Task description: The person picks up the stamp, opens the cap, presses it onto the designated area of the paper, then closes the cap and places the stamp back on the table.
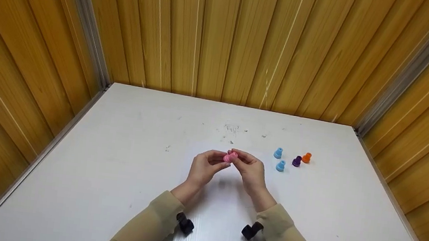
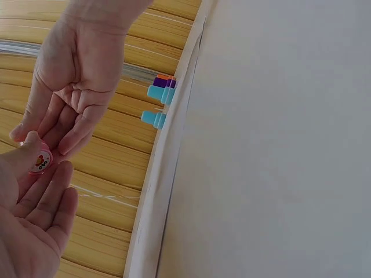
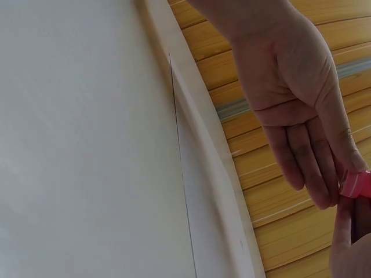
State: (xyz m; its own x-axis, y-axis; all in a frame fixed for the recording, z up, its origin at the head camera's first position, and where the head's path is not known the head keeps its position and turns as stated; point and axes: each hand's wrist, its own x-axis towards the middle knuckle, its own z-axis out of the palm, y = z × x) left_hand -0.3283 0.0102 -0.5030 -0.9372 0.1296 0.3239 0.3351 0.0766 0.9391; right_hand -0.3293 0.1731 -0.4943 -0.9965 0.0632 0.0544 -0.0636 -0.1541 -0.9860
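A small pink toy stamp (image 1: pixel 230 157) is held above the white table between both hands. My left hand (image 1: pixel 204 168) pinches it between thumb and fingers from the left. From the right, my right hand (image 1: pixel 252 173) also pinches it with thumb and fingertips. In the left wrist view the round face of the pink stamp (image 2: pixel 42 160) shows a flower picture, partly covered by the left thumb. Only one edge of the pink stamp (image 3: pixel 355 185) is visible in the right wrist view, beside the left thumb.
Right of the hands, two light blue stamps (image 1: pixel 278 153), a purple stamp (image 1: pixel 296 161) and an orange stamp (image 1: pixel 306 157) stand on the white table (image 1: pixel 113 157). Wood-patterned panels (image 1: pixel 216 36) wall the table's back and sides. Dark scuffs mark the tabletop beyond the hands.
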